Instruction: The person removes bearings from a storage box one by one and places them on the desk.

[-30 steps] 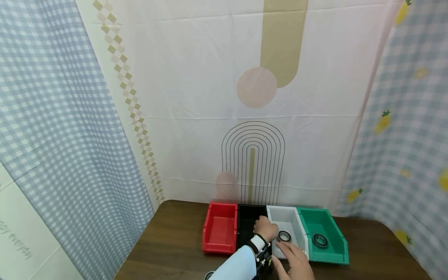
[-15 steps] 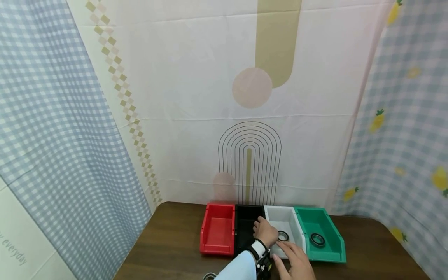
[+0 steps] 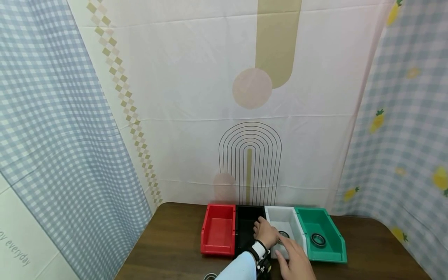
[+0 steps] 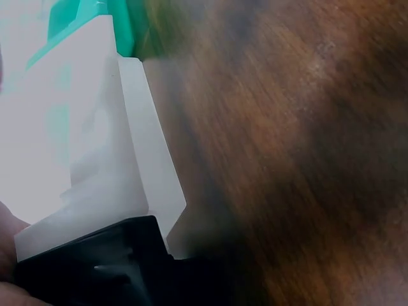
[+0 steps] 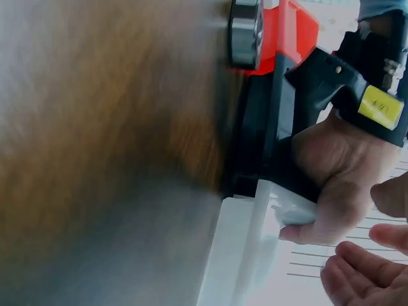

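Note:
My left hand lies over the wall between the black bin and the white bin. In the right wrist view its thumb reaches over the white bin's side; whether the fingers grip the wall is hidden. A ball bearing lies inside the white bin, partly covered by my right hand. The right index finger reaches to that bearing's near edge, with the thumb held apart and the fingers fairly straight. Another ball bearing lies flat in the green bin.
A red bin stands at the row's left end. One more ball bearing is on the brown wooden table near the bottom edge, partly behind the left sleeve. A patterned cloth hangs behind the table.
The right index finger has moved slightly up and left, over the near part of the white bin's bearing. My left hand stays in place; the head view shifted slightly.

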A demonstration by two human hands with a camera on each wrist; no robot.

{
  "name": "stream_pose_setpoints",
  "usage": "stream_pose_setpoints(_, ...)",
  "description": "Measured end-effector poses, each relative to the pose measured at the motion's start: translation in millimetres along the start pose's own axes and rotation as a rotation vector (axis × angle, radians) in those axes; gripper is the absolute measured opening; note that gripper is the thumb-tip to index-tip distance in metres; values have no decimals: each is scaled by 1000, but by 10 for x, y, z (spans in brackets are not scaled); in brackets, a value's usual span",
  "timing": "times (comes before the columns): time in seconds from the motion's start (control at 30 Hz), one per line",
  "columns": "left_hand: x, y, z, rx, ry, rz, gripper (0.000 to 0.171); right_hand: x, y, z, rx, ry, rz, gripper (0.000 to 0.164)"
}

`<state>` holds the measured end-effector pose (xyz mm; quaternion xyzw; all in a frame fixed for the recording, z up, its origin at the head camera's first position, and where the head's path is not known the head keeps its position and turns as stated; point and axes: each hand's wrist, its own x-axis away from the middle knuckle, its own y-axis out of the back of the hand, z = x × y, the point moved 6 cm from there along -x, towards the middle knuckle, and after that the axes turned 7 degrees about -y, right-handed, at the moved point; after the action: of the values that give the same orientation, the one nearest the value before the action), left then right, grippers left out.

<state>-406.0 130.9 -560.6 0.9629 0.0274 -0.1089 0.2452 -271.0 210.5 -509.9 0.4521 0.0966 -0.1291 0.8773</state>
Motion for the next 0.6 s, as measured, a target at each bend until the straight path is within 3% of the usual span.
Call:
stream_pose_setpoints(0.2, 21, 19, -12, 30, 0, 6, 46, -147, -103, -43, 12, 17, 19, 51)
stream_pose_setpoints(0.37, 45, 51, -24, 61, -16, 36, 51, -303, -250, -126, -12, -10, 98, 56)
stream_pose_setpoints(0.6, 68, 84, -71, 52, -10, 50, 54, -532, -397, -301, 35, -56, 153, 46)
